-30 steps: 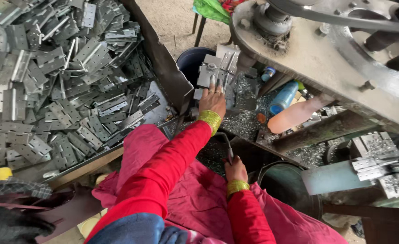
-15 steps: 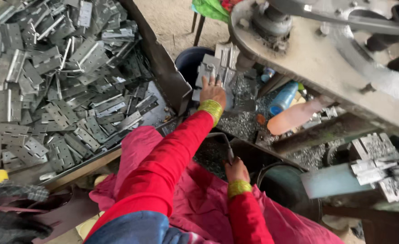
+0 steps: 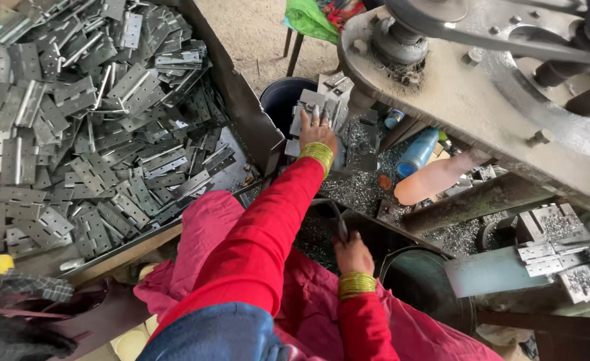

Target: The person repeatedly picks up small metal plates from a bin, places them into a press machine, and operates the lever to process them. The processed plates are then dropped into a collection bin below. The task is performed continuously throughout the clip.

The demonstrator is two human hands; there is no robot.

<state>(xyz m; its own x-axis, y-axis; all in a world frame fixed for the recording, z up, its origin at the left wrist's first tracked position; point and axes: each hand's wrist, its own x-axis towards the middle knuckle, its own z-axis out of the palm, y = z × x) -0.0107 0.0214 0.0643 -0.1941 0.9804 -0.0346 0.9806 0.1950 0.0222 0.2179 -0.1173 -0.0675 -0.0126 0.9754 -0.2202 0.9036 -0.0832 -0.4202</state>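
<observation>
My left hand, in a red sleeve with a gold bangle, reaches forward and lies fingers-down on a small stack of grey hinge plates on the bed of a heavy press machine. Closer to my body, my right hand grips a dark curved metal handle above a dark bin. Metal shavings cover the bed between the two hands.
A big tray at left is heaped with several grey hinge plates. A dark bucket stands behind the stack. Blue and pink bottles lie under the press. More hinges rest at right.
My left hand has slid slightly farther forward onto the hinge plates. My right hand has stayed on the handle.
</observation>
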